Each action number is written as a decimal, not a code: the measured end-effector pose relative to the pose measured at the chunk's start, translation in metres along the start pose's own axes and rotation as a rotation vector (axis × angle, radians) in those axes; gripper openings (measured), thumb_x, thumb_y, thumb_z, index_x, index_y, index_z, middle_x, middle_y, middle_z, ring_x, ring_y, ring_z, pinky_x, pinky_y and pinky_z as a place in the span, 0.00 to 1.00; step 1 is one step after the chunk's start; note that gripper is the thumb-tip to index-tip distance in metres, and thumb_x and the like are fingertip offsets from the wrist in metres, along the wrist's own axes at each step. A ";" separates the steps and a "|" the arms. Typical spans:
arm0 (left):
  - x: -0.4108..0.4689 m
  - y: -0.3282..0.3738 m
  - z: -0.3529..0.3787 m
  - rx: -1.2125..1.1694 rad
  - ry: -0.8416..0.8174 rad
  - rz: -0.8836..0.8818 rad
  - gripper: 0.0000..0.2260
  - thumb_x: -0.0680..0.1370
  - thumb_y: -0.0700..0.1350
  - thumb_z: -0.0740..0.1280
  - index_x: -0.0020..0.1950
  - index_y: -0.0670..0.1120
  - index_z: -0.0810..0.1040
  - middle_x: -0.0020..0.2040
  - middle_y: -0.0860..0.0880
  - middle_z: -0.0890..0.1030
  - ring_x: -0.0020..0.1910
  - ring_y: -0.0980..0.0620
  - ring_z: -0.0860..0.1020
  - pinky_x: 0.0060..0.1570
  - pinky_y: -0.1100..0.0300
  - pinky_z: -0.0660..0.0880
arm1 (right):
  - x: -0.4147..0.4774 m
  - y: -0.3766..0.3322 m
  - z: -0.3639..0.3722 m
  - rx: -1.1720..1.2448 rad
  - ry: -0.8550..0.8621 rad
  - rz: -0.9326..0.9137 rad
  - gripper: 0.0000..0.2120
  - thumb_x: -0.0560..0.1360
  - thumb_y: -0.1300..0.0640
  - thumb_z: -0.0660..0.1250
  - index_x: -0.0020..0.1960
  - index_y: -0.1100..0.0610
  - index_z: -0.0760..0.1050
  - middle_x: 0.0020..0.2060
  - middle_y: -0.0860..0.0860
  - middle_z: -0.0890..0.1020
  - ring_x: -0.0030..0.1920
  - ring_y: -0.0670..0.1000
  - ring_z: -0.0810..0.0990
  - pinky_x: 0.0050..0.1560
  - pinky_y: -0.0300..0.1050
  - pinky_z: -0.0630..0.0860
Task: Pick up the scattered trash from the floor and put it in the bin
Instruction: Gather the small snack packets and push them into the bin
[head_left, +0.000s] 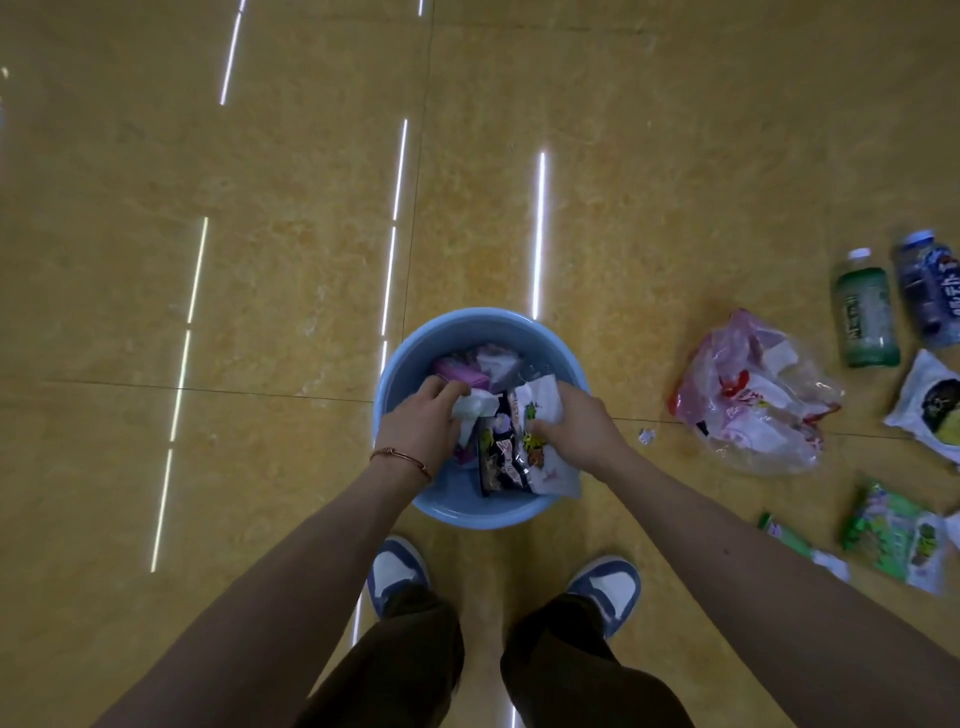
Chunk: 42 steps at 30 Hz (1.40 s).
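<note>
A round light-blue bin (415, 358) stands on the floor right in front of my feet, holding several wrappers and a pink packet. Both my hands are over its opening. My left hand (423, 423), with a thin bracelet at the wrist, is closed on a crumpled white tissue (474, 406). My right hand (576, 428) grips a white and black printed snack wrapper (524, 452) that hangs down into the bin. More trash lies on the floor to the right: a clear plastic bag (753, 395) with red print, and a tiny white scrap (645, 435).
Far right on the yellow tiled floor lie a green bottle (865, 314), a dark blue bottle (930, 291), a white packet (932, 408) and green wrappers (896, 535). My blue and white shoes (397, 571) stand just behind the bin. Ceiling lights reflect as white streaks.
</note>
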<state>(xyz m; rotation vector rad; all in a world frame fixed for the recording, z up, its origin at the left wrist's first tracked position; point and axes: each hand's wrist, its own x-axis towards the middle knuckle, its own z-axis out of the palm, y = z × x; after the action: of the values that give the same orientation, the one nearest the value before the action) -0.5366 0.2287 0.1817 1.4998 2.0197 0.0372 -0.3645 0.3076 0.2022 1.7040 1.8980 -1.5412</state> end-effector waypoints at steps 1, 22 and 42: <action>0.001 -0.002 0.002 -0.037 0.023 0.029 0.14 0.77 0.45 0.61 0.63 0.49 0.71 0.61 0.46 0.72 0.52 0.43 0.77 0.42 0.50 0.76 | 0.003 0.000 0.003 -0.014 -0.008 0.009 0.06 0.76 0.61 0.66 0.52 0.58 0.72 0.42 0.51 0.76 0.40 0.51 0.75 0.33 0.41 0.69; 0.029 -0.030 0.058 -0.221 -0.354 -0.017 0.29 0.74 0.37 0.61 0.74 0.46 0.57 0.76 0.44 0.56 0.73 0.44 0.57 0.71 0.56 0.56 | 0.050 -0.006 0.046 -0.487 -0.096 -0.050 0.18 0.76 0.70 0.56 0.63 0.61 0.73 0.56 0.63 0.76 0.57 0.63 0.75 0.56 0.52 0.72; -0.042 0.076 -0.124 -0.288 0.012 0.064 0.36 0.67 0.64 0.52 0.72 0.48 0.64 0.73 0.45 0.62 0.71 0.46 0.62 0.70 0.48 0.61 | -0.078 -0.097 -0.081 -0.128 0.154 -0.141 0.28 0.76 0.50 0.64 0.73 0.55 0.61 0.69 0.51 0.68 0.66 0.51 0.70 0.62 0.49 0.71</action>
<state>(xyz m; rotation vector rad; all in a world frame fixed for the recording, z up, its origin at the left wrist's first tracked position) -0.5246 0.2598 0.3288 1.3814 1.8820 0.3487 -0.3775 0.3357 0.3471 1.7116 2.1843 -1.3339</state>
